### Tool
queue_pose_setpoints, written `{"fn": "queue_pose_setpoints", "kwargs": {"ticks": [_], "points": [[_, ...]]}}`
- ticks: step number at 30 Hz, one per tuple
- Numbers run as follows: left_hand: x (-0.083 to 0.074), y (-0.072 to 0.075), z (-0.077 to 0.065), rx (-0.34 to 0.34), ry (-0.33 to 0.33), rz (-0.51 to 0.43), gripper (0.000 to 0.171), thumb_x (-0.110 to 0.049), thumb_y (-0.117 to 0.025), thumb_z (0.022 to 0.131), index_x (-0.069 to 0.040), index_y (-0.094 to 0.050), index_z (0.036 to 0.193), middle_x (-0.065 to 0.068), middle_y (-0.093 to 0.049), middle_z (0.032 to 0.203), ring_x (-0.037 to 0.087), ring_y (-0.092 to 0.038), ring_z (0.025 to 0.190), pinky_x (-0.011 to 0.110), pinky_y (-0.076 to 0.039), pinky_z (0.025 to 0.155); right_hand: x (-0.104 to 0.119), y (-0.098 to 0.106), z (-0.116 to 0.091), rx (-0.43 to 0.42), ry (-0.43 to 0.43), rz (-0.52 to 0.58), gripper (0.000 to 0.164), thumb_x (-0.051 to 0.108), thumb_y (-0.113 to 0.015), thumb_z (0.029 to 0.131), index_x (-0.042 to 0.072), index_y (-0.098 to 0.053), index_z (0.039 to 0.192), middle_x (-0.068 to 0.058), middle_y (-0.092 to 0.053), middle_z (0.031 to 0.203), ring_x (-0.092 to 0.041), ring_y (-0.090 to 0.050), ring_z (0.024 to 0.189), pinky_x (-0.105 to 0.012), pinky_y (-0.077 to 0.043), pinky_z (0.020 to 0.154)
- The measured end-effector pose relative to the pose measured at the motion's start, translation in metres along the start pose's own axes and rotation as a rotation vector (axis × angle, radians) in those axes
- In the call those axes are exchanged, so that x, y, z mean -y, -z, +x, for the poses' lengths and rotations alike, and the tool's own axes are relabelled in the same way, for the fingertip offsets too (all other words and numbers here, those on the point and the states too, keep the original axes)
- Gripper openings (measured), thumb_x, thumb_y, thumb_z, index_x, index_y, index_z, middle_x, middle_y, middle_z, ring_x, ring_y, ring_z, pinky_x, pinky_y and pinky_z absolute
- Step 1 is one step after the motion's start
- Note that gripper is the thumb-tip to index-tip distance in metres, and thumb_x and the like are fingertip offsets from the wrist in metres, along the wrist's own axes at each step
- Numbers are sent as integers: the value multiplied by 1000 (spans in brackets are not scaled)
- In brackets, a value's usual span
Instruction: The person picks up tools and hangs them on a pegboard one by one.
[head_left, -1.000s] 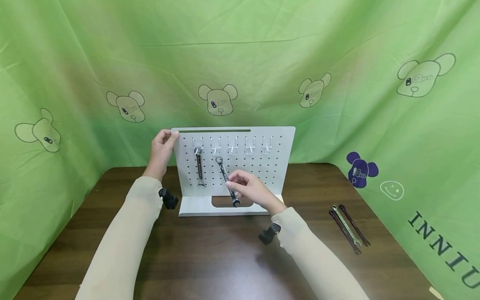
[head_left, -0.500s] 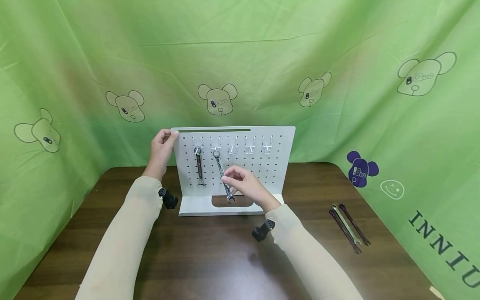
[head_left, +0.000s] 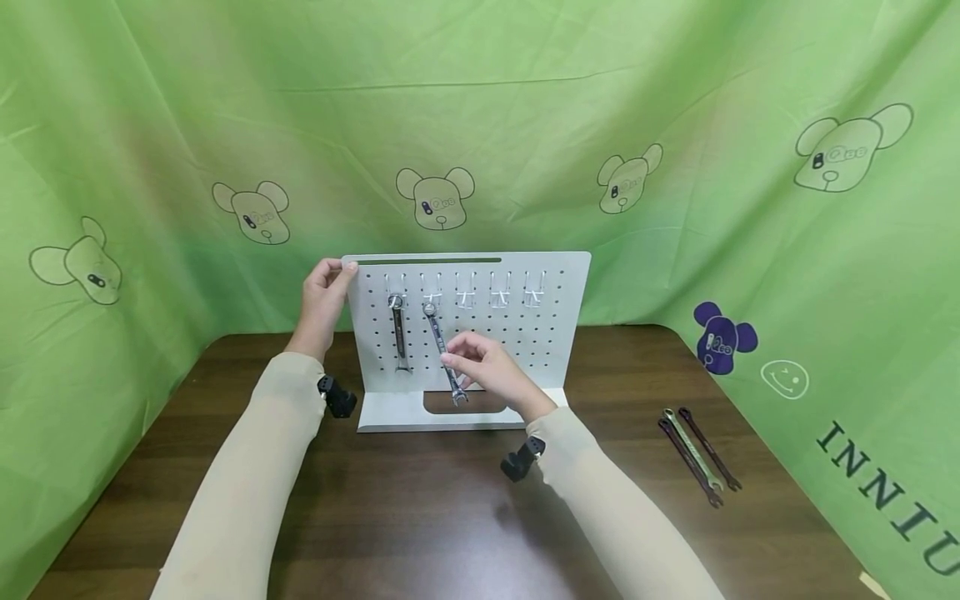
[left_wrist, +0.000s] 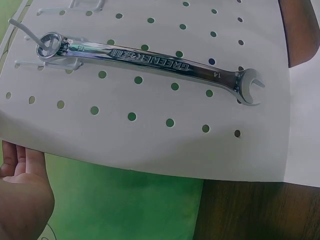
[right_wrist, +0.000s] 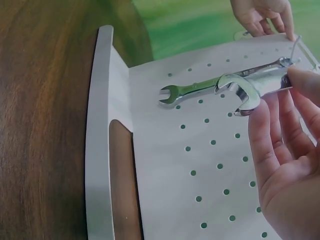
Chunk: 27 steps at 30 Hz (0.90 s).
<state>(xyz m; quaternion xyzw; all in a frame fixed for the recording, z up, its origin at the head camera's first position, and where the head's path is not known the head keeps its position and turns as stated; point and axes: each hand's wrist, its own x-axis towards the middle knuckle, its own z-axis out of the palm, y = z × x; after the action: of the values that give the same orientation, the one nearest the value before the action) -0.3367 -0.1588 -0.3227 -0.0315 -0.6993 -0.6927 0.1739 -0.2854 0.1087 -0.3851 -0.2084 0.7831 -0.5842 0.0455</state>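
Note:
A white pegboard stand (head_left: 525, 342) stands upright on the dark wooden table (head_left: 420, 508). My left hand (head_left: 324, 296) grips its top left corner; in the left wrist view only the palm (left_wrist: 22, 192) shows, at the board's edge. One chrome wrench (head_left: 400, 333) hangs by its ring from the first hook (left_wrist: 30, 34), also seen in the left wrist view (left_wrist: 150, 60). My right hand (head_left: 459, 360) pinches the shaft of a second wrench (head_left: 435, 333), held slanted against the board, ring end at the second hook. Its open jaw end (right_wrist: 245, 92) shows beside my fingers (right_wrist: 280, 145).
Three more hooks (head_left: 498, 298) sit along the board's top row to the right. Three wrenches (head_left: 696, 454) lie side by side on the table at the right. Green printed cloth (head_left: 825, 292) closes in the table at the back and both sides.
My right hand has lifted the second wrench up and to the left, bringing its ring end from below the hook row up to the second hook. The left hand has stayed in place.

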Motion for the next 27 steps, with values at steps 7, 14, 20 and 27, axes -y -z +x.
{"fn": "queue_pose_setpoints", "kwargs": {"ticks": [7, 14, 20, 27], "points": [[0, -1, 0, -4, -1, -1, 14, -26, -62, 101, -14, -57, 98, -5, -58, 97, 10, -50, 86, 25, -43, 78, -1, -5, 2, -28, -33, -43, 22, 22, -68, 98, 4, -64, 110, -9, -66, 96, -24, -62, 85, -38, -58, 70], [0, 1, -1, 14, 5, 7, 16, -30, -60, 102, -15, -57, 101, -4, -57, 99, 11, -48, 86, 28, -41, 82, 6, -10, 4, -43, -60, -103, 24, 23, -64, 100, 2, -63, 111, -10, -67, 100, -22, -61, 84, -31, -52, 76], [0, 0, 0, -4, 3, 2, 13, -26, -61, 102, -15, -57, 98, -4, -57, 98, 10, -49, 86, 27, -42, 80, 0, -16, 6, -14, -44, -20, 23, 14, -56, 103, -4, -56, 118, -16, -70, 112, -29, -64, 105, -33, -51, 85], [0, 0, 0, -13, 5, 3, 11, -24, -61, 102, -16, -57, 96, -5, -58, 98, 11, -51, 87, 27, -43, 80, -10, -17, 10, -20, -73, 91, 33, 15, -54, 104, -7, -51, 129, -22, -65, 124, -35, -60, 118, -42, -49, 96]]}}
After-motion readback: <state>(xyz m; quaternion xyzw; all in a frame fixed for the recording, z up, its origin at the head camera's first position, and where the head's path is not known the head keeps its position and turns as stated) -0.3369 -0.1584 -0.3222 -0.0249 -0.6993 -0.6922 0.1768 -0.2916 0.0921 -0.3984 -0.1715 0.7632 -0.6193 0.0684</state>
